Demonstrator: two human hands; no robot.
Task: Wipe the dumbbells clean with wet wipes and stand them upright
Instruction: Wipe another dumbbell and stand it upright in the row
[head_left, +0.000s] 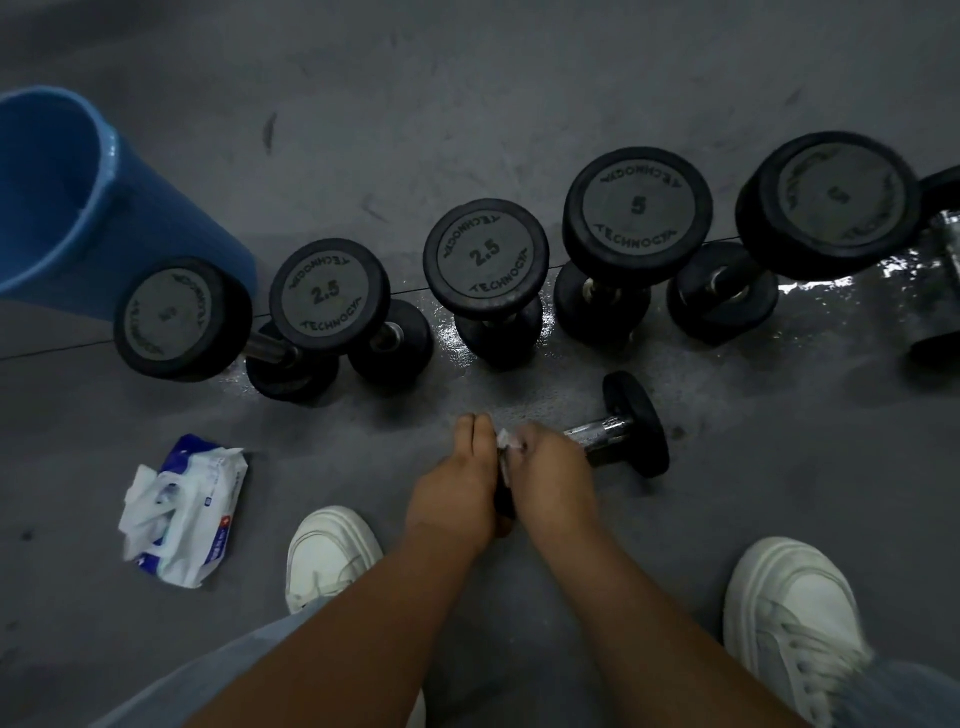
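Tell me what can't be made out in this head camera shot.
Head view only:
1. Lying dumbbell: near end hidden by left hand and right hand.
2. Wipe: mostly hidden inside the right hand.
3. Leftmost upright dumbbell: number blurred.
4. Blue bucket: cut off by left edge.

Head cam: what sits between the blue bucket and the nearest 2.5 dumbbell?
One more upright dumbbell, top marking too blurred to read, stands between the blue bucket and the leftmost 2.5 dumbbell. Shows in the head view.
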